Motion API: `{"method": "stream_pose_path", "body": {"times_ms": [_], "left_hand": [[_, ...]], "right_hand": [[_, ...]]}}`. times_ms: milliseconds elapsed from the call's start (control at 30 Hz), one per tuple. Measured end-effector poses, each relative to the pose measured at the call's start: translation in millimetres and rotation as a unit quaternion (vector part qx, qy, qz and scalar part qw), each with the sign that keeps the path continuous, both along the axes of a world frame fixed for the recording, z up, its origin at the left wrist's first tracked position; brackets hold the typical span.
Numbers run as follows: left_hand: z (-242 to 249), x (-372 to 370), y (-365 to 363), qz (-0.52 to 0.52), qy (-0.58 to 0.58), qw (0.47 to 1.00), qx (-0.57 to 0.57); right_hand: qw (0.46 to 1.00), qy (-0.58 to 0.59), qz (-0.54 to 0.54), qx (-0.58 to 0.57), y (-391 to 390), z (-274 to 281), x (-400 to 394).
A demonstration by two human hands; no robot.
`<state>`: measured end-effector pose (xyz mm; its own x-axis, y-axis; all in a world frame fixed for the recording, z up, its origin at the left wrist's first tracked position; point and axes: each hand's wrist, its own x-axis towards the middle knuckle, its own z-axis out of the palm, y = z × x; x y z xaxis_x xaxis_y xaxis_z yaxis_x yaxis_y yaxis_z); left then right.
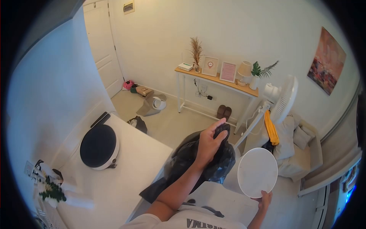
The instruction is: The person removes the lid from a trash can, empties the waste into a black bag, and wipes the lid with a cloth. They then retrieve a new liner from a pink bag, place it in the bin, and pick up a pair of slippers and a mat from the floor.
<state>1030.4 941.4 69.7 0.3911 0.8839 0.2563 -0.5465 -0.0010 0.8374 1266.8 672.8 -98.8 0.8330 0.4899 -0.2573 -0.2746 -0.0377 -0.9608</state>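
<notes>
My left hand (208,145) reaches forward over a black plastic bag (183,156), with a bunched fold of the bag between its thumb and fingers. The bag billows on both sides of my wrist, and a dark strip of it trails down to the left beside the counter. In my right hand (264,200) is a flat, white, round lid-like disc (258,173), gripped at its lower edge and tilted with its broad face toward me. It is held apart from the bag, to the right.
On the white counter (126,152) at left sits a round black-topped hot plate (99,146). A white standing fan (280,99) rises at right beside a sofa (293,149). A narrow console table (217,79) lines the wall. Bags and a box (144,91) lie on the floor.
</notes>
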Motion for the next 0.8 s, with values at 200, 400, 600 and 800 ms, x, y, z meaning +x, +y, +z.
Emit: {"method": "stream_pose_path", "body": {"times_ms": [200, 400, 600, 800], "left_hand": [[-28, 51, 174, 0.031, -0.008, 0.999, -0.011], [-97, 15, 342, 0.245, 0.272, 0.927, 0.075], [-104, -85, 413, 0.375, 0.561, 0.737, 0.039], [-125, -140, 493, 0.445, 0.592, 0.667, -0.077]], "right_hand": [[0.998, 0.038, 0.054, -0.023, 162, -15, 69], [0.982, 0.015, 0.189, -0.025, 382, -30, 130], [0.933, 0.022, 0.353, -0.07, 630, -56, 119], [0.883, 0.058, 0.45, -0.116, 869, -133, 28]]}}
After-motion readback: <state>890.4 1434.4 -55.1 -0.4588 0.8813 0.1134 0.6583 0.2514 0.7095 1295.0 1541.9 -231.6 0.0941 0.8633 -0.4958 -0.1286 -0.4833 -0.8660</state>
